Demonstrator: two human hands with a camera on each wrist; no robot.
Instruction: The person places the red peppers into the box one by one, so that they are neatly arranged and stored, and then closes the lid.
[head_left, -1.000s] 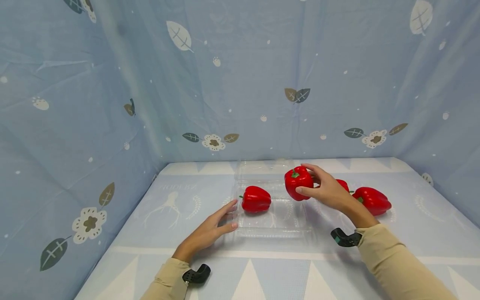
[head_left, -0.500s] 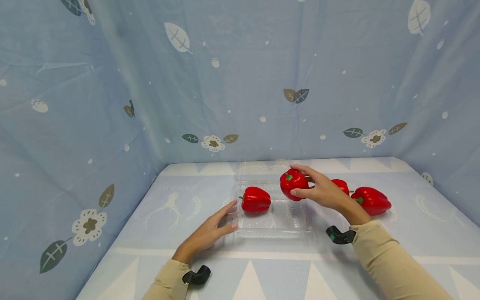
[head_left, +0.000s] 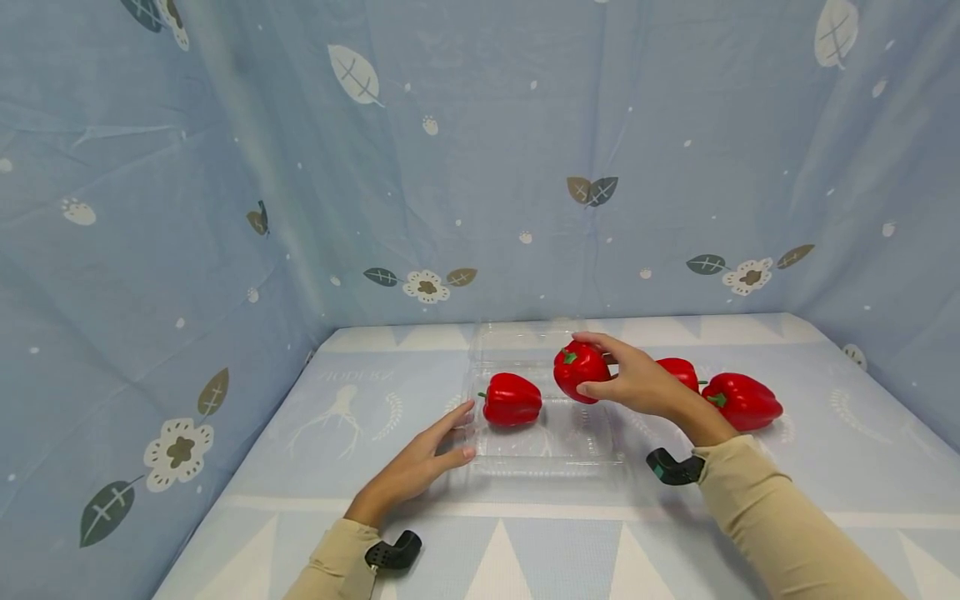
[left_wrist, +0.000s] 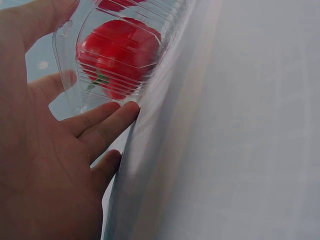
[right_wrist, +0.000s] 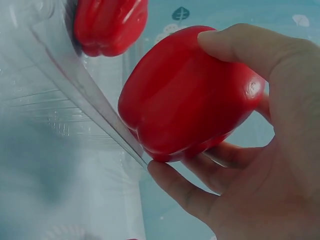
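Note:
My right hand (head_left: 637, 379) grips a red bell pepper (head_left: 579, 372) between thumb and fingers, over the right part of a clear plastic clamshell box (head_left: 547, 463). The right wrist view shows this pepper (right_wrist: 185, 95) close above the box's rim, its green stem out of sight. Another red bell pepper (head_left: 513, 400) lies on its side in the box's left part, stem to the left. My left hand (head_left: 420, 460) rests beside the box's left wall with its fingers extended. In the left wrist view the fingertips (left_wrist: 131, 109) touch the ribbed clear wall, with a pepper (left_wrist: 120, 52) behind it.
The box's lid (head_left: 525, 337) lies folded back behind it. Two more red peppers rest on the patterned table at the right: one pepper (head_left: 742, 401) in front, another pepper (head_left: 681, 372) partly behind my right hand. A blue patterned curtain (head_left: 480, 167) borders the table.
My right hand has carried its pepper a little left and slightly down over the box. The left hand and the pepper in the box have stayed put.

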